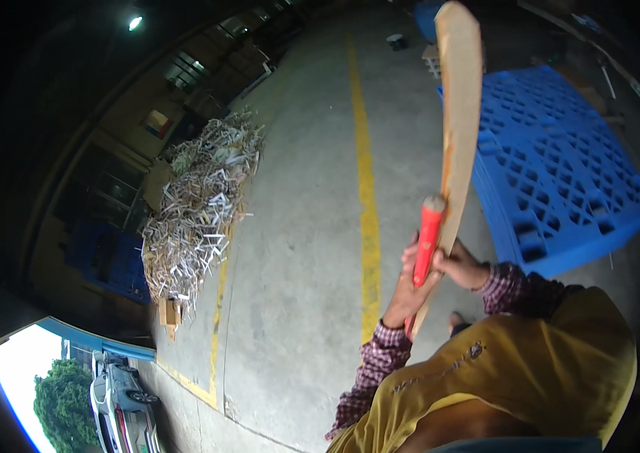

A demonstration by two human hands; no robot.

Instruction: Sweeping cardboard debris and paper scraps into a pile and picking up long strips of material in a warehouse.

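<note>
A long, flat tan strip [462, 98], wood or thick cardboard, rises from my hands toward the top of the view, slightly curved. Against its lower part lies a red rod-like tool [428, 241] with a pale round end; its kind is not clear. My left hand [408, 294] is closed around the red tool, close against the strip, and a bit of red shows below it. Just to the right, my right hand [462, 269] grips the strip near its lower end. The fingers partly hide each other.
A stack of blue plastic pallets [561, 166] stands close on the right. To the left, a long heap of shredded strips [199, 219] lies by the wall, a small cardboard box [169, 312] at its near end. Yellow lines [367, 219] cross the concrete floor. A parked car [120, 400] is outside.
</note>
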